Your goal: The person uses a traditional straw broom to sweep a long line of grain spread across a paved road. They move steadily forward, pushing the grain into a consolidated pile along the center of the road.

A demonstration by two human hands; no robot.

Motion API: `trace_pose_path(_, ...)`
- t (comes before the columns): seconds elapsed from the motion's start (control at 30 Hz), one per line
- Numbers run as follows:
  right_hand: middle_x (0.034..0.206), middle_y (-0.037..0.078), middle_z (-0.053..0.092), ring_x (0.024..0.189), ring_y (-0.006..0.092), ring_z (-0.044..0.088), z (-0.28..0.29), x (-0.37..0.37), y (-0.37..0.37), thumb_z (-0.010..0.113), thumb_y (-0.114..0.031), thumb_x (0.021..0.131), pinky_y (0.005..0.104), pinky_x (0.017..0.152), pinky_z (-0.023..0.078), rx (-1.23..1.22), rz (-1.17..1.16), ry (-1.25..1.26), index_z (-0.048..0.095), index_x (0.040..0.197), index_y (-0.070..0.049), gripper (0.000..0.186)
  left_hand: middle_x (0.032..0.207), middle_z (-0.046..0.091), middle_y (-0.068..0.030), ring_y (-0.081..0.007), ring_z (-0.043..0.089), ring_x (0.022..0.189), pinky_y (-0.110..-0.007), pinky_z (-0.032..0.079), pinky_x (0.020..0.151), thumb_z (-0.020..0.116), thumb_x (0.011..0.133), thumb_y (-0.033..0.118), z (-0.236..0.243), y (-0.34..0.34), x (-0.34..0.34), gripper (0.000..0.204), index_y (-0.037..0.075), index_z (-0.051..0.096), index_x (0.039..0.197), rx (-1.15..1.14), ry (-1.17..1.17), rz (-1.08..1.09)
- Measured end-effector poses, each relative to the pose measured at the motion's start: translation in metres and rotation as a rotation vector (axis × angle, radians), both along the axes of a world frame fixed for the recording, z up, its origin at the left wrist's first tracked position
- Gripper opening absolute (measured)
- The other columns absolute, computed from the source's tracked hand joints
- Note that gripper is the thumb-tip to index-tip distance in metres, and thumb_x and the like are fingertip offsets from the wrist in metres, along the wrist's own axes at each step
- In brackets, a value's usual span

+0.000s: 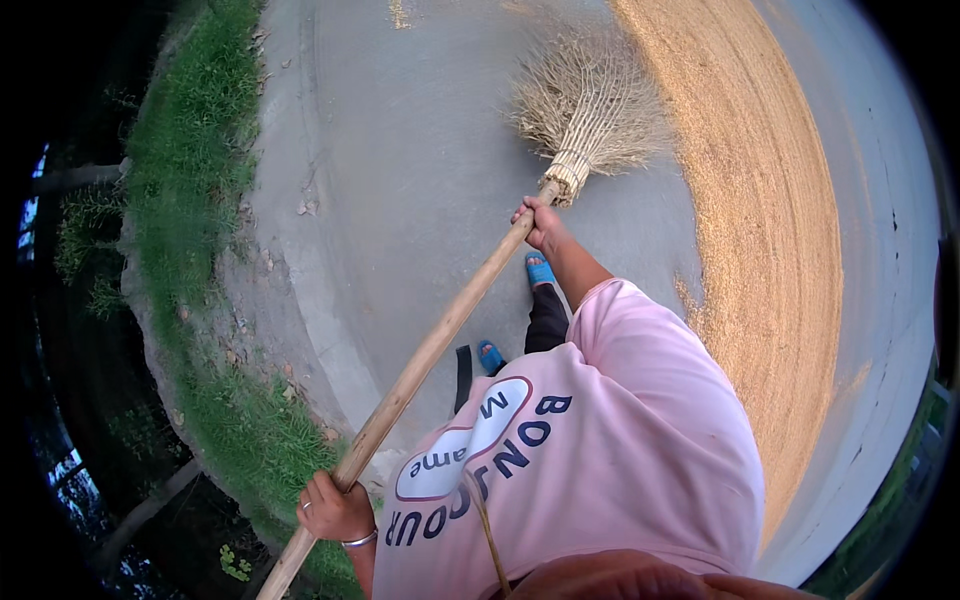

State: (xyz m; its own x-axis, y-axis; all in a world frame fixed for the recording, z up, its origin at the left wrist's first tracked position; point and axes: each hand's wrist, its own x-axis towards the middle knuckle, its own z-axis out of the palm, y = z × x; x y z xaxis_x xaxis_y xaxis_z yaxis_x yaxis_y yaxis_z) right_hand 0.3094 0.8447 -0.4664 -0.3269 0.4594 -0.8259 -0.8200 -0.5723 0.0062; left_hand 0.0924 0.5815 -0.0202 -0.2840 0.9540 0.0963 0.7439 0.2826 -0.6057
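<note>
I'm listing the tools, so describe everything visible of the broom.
The broom has a long, pale, wooden-looking handle and a fanned head of dry tan twigs, bound near the base. It slants from lower left to upper right, its near end out of view. The right hand holds the handle near the head, the left hand farther back. The head lies over grey pavement beside golden grain.

a straw-coloured twig broom [571, 168] with a long, round, light-brown wooden handle [447, 335] slants diagonally, its fanned head [597, 108] over smooth grey pavement [420, 130].
</note>
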Motion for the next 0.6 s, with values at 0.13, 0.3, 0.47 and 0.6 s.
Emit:
trace_pose_path(0.13,0.053,0.004,0.041,0.046,0.0179,0.042,-0.011,0.085,0.005,0.045,-0.013,0.082,0.0308,0.045,0.044,-0.069,-0.109,-0.146,0.040,0.072,-0.006,0.013,0.058,0.042,-0.0033,-0.0227,0.047,0.057,-0.034,0.035,0.053,0.055,0.056,0.006,-0.040,0.026,0.001,0.015,0.011,0.043,0.064,0.050,-0.103,-0.165)
trace_pose_path(0.3,0.053,0.004,0.039,0.045,0.0177,0.041,0.020,0.076,-0.065,0.045,-0.013,0.080,0.0314,0.044,0.043,-0.138,-0.125,-0.229,0.039,0.070,-0.008,0.013,0.060,0.045,-0.0045,-0.0244,0.047,0.057,-0.035,0.035,0.055,0.056,0.054,0.006,-0.055,-0.044,-0.054,0.017,0.010,0.044,0.064,0.043,-0.162,-0.065)
trace_pose_path(0.47,0.056,0.005,0.040,0.048,0.0182,0.042,0.062,0.006,-0.151,0.046,-0.009,0.076,0.0329,0.044,0.042,-0.178,-0.080,-0.161,0.040,0.072,-0.006,0.008,0.062,0.046,-0.0066,-0.0274,0.048,0.060,-0.036,0.036,0.058,0.059,0.052,0.007,-0.039,-0.167,-0.104,0.021,0.009,0.042,0.064,0.065,-0.158,0.078)
trace_pose_path(0.6,0.056,0.005,0.040,0.048,0.0184,0.043,0.096,-0.057,-0.202,0.046,-0.009,0.076,0.0329,0.044,0.043,-0.160,-0.002,-0.181,0.041,0.073,-0.005,0.007,0.062,0.046,-0.0075,-0.0285,0.049,0.064,-0.037,0.037,0.062,0.061,0.051,0.011,-0.018,-0.273,-0.119,0.023,0.009,0.042,0.065,0.122,-0.129,0.220)
